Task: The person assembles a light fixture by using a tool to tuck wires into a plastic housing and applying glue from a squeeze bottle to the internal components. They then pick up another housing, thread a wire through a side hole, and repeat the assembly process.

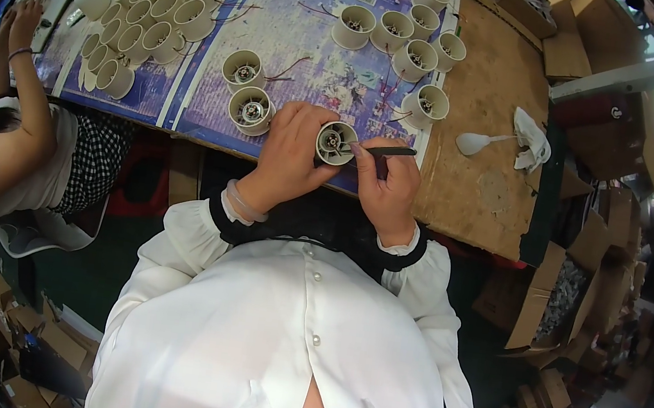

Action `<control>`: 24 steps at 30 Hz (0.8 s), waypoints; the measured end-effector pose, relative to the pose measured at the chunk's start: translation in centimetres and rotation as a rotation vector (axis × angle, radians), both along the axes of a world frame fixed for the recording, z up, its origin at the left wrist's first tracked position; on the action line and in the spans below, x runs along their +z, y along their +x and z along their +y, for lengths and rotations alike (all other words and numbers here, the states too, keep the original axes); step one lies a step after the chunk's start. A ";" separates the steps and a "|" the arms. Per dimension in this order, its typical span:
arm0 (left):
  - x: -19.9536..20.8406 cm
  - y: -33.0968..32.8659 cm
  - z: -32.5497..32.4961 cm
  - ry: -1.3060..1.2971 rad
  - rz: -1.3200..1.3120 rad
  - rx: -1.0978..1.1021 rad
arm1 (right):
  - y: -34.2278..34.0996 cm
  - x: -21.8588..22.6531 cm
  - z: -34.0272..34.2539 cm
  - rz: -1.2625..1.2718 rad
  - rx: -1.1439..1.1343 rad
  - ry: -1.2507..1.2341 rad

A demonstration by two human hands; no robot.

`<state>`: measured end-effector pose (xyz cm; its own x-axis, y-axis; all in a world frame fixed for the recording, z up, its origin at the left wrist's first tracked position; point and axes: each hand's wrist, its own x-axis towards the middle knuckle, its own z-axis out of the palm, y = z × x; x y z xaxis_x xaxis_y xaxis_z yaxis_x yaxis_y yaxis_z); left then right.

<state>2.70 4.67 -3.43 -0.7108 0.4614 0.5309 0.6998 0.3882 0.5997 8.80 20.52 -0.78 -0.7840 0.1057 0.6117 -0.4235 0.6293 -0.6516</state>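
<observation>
At the table's near edge, my left hand (285, 156) is wrapped round a white cup-shaped housing (321, 154) with a round metal part inside. The housing's open end faces up. My right hand (390, 192) pinches a slim dark tool (393, 152), which looks like tweezers; its tip reaches into the housing, where it is too small to make out. Just left of my left hand stand two similar housings, a nearer one (235, 123) and a farther one (233, 80), with thin wires beside the farther one.
Many more housings stand in a group at the left (158, 40) and another at the right (350, 38). A white spoon-shaped thing (472, 144) and crumpled white tissue (529, 140) lie on the brown board (477, 195). A co-worker's arm (36, 104) is at far left; cardboard boxes (537, 302) stand right.
</observation>
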 end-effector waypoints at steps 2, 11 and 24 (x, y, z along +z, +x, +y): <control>0.0 0.0 0.0 -0.001 -0.011 -0.001 | 0.2 0.0 0.0 -0.004 -0.004 -0.009; 0.1 0.0 0.0 0.004 -0.017 -0.006 | 0.1 0.4 -0.2 0.002 -0.015 0.041; 0.7 0.1 0.2 0.000 0.018 0.008 | 1.5 0.3 2.4 -0.084 -0.114 -0.169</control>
<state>2.82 4.84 -2.76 -0.7046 0.4555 0.5441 0.7076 0.3937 0.5868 10.26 22.91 -0.48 -0.8086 0.2925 0.5105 -0.2951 0.5490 -0.7820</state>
